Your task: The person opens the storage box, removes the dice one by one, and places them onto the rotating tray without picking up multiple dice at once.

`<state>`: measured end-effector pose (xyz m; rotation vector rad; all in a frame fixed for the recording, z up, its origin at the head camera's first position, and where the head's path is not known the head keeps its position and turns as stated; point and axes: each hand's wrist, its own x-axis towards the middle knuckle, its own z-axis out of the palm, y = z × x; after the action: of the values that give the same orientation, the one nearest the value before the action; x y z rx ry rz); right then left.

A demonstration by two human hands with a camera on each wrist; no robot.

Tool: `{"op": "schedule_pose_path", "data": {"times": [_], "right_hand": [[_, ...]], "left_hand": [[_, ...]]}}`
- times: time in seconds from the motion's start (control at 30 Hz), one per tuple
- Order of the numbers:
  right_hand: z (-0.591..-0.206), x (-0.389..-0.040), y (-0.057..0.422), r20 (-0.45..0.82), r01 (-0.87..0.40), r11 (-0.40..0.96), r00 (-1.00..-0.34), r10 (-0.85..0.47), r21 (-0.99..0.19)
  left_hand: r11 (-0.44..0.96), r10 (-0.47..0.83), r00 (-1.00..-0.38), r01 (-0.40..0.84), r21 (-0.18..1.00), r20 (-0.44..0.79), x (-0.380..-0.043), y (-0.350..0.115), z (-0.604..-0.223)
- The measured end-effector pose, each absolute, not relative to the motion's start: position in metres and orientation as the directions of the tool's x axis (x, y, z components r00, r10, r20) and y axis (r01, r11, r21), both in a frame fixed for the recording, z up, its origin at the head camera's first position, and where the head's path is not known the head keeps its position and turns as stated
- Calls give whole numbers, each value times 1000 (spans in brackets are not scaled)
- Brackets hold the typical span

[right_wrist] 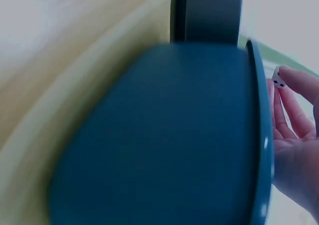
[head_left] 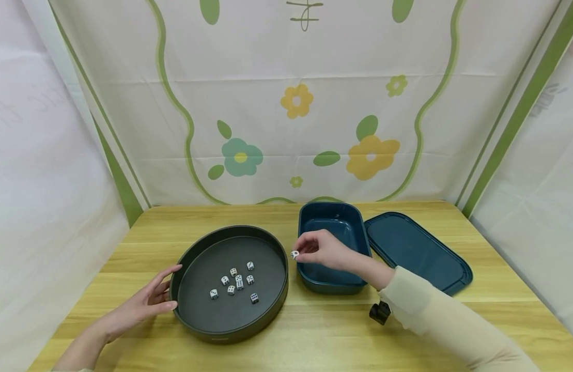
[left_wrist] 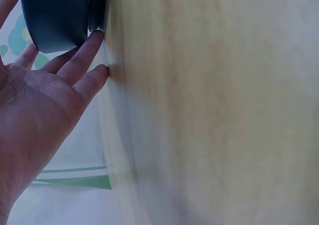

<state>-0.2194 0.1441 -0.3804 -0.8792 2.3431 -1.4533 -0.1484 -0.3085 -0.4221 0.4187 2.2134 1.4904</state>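
My right hand (head_left: 321, 249) pinches a white die (head_left: 295, 254) between thumb and fingertips, over the left rim of a deep blue container (head_left: 335, 287). In the right wrist view, the same die (right_wrist: 278, 78) shows dark pips, just beyond the container's rim. Several white dice (head_left: 239, 283) lie near the middle of a round dark pan (head_left: 207, 258), to the left of the container. My left hand (head_left: 139, 302) rests against the pan's left side with thumb and fingers spread; in the left wrist view, its fingertips (left_wrist: 97, 36) touch the pan's outer wall (left_wrist: 55, 21).
A flat blue lid (head_left: 414, 253) lies to the right of the container, partly tucked beside it. All stand on a wooden table (head_left: 323, 330). A floral cloth (head_left: 277, 119) hangs behind, and pale cloth walls stand at both sides. A black device (head_left: 380, 312) sits under my right wrist.
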Motion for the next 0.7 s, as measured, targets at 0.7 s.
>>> {"op": "schedule_pose_path", "data": {"times": [0.7], "right_hand": [[-397,-208,64,65,-458,420,-733,-678,-784]], "left_hand": [[370,477,-855,-16,929,-205,-148,-308,-421]]}}
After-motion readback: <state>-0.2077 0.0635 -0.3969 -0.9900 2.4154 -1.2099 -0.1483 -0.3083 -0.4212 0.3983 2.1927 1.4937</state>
